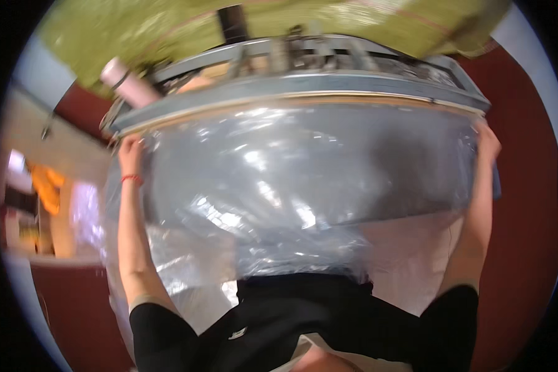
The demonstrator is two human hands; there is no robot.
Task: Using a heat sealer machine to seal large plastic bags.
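A wide sheet of clear plastic film (260, 161) stretches between my two hands and hangs down toward my body, shiny and wrinkled. My left hand (131, 154) is closed on its far left corner, with a red band on the wrist. At the far right corner, my right hand (488, 144) pinches the film's edge. Both arms reach forward, well apart. Just beyond the film's far edge runs a long grey metal frame (304, 84) with a thin wooden-looking strip along its near side. A grey surface shows through the film. Fingertips are partly blurred.
Inside the frame lie crossbars and jumbled parts. A pink roll (130, 85) with a dark band leans at its left end. Yellow-green sheeting (167, 28) covers the area behind. Dark red floor (524, 186) lies to the right; orange items (46, 189) sit far left.
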